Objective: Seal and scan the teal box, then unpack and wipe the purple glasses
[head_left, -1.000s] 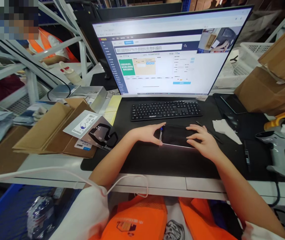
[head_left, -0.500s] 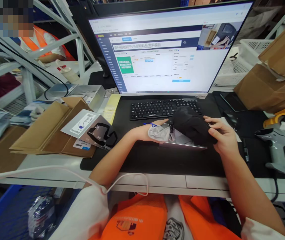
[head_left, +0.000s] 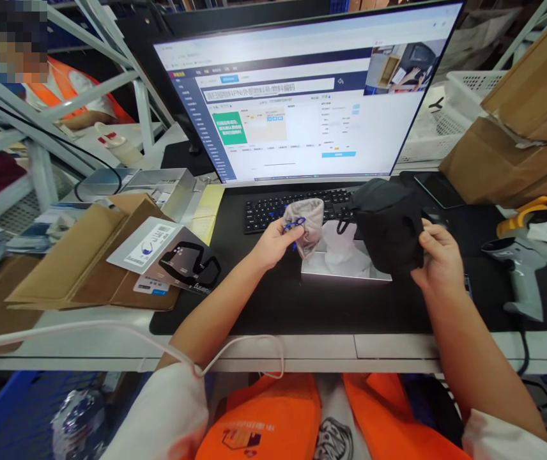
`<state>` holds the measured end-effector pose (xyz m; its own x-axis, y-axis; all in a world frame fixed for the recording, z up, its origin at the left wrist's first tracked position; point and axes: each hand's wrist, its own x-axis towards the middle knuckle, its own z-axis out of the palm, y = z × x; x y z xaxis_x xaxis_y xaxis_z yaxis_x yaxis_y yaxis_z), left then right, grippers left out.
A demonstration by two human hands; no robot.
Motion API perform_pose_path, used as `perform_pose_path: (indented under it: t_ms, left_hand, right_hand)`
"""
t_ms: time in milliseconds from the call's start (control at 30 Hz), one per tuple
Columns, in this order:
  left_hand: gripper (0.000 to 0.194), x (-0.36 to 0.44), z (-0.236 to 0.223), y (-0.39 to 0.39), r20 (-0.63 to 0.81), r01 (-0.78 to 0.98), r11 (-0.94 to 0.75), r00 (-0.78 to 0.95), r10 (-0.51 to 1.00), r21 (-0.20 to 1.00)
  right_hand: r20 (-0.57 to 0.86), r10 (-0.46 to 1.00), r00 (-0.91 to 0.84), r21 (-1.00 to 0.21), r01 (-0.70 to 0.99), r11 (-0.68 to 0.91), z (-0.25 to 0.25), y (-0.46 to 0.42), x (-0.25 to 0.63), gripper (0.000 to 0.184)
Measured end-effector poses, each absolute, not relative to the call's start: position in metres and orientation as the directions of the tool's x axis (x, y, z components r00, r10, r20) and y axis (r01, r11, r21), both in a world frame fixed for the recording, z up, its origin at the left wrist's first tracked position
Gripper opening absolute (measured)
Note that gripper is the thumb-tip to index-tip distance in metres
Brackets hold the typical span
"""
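My left hand (head_left: 278,241) pinches a small grey drawstring pouch (head_left: 308,220) with a blue cord. In my right hand (head_left: 439,252), gripped at its right edge, hangs a black cloth pouch (head_left: 386,223) with a thin black loop on its left. Below and between the two lies an open white box (head_left: 345,275) with crumpled white tissue paper (head_left: 343,246) inside. Part of the box is hidden behind the black pouch. Further left, a grey printed box lid (head_left: 163,252) leans on an opened brown carton (head_left: 86,255).
A monitor (head_left: 302,96) stands behind a black keyboard (head_left: 264,214). To the right are a barcode scanner (head_left: 517,275), a phone (head_left: 439,190) and brown cardboard boxes (head_left: 484,166). A white cable (head_left: 86,327) crosses the desk's front left. Another person in an orange vest (head_left: 69,83) is at far left.
Both pouches have been raised out of and away from the white box, the grey one to the upper left. The tissue in the box now shows. My view has shifted slightly.
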<state>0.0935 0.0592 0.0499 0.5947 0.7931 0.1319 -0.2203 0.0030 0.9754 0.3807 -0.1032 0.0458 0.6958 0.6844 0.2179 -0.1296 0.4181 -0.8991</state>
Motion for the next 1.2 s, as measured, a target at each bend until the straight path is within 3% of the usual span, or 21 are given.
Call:
perform_pose_path:
  t_ms: [133, 267, 367, 433, 533, 633, 733, 867, 967, 1067, 1133, 1200]
  left_hand:
    - [0.064, 0.098, 0.050, 0.062, 0.118, -0.395, 0.061, 0.414, 0.903, 0.917]
    - [0.063, 0.096, 0.049, 0.063, 0.144, -0.343, -0.041, 0.283, 0.948, 0.938]
    - [0.063, 0.094, 0.057, 0.059, 0.138, -0.133, -0.079, 0.532, 0.835, 0.988]
    - [0.054, 0.096, 0.066, 0.055, 0.164, 0.039, -0.275, 0.720, 0.674, 0.961]
    - [0.032, 0.106, 0.077, 0.050, 0.152, 0.204, -0.626, 0.871, 0.467, 0.753]
    - [0.021, 0.118, 0.076, 0.045, 0.032, 0.317, -0.730, 0.907, 0.420, 0.605]
    - [0.029, 0.124, 0.066, 0.043, 0.043, 0.376, -0.747, 0.879, 0.475, 0.548]
    - [0.021, 0.116, 0.062, 0.048, 0.229, 0.347, -0.707, 0.780, 0.583, 0.616]
    - [0.019, 0.098, 0.076, 0.054, 0.451, 0.345, -0.668, 0.530, 0.718, 0.659]
    - [0.031, 0.072, 0.101, 0.058, 0.587, 0.412, -0.635, 0.255, 0.768, 0.653]
    - [0.035, 0.057, 0.117, 0.056, 0.589, 0.502, -0.629, 0.261, 0.765, 0.594]
    - [0.031, 0.051, 0.130, 0.050, 0.483, 0.629, -0.614, 0.396, 0.781, 0.476]
  right_hand:
    - [0.129, 0.637, 0.760, -0.848, -0.248, 0.468, 0.050, -0.104, 0.390, 0.032]
    - [0.106, 0.626, 0.772, -0.810, -0.298, 0.505, 0.054, -0.106, 0.399, 0.023]
    - [0.106, 0.592, 0.799, -0.763, -0.316, 0.563, 0.056, -0.106, 0.403, 0.021]
    - [0.097, 0.574, 0.813, -0.743, -0.325, 0.585, 0.057, -0.104, 0.404, 0.022]
    - [0.055, 0.557, 0.829, -0.751, -0.333, 0.569, 0.058, -0.102, 0.406, 0.021]
    - [-0.003, 0.542, 0.840, -0.760, -0.354, 0.544, 0.058, -0.099, 0.408, 0.013]
    - [-0.029, 0.541, 0.841, -0.758, -0.372, 0.536, 0.058, -0.098, 0.410, 0.011]
    - [-0.008, 0.537, 0.843, -0.750, -0.361, 0.554, 0.056, -0.097, 0.410, 0.013]
    - [0.004, 0.530, 0.848, -0.744, -0.352, 0.569, 0.054, -0.098, 0.410, 0.018]
    - [0.034, 0.498, 0.866, -0.759, -0.302, 0.577, 0.054, -0.099, 0.411, 0.021]
    - [0.083, 0.466, 0.881, -0.803, -0.218, 0.555, 0.055, -0.100, 0.411, 0.023]
    - [0.190, 0.415, 0.890, -0.864, -0.050, 0.502, 0.055, -0.102, 0.411, 0.021]
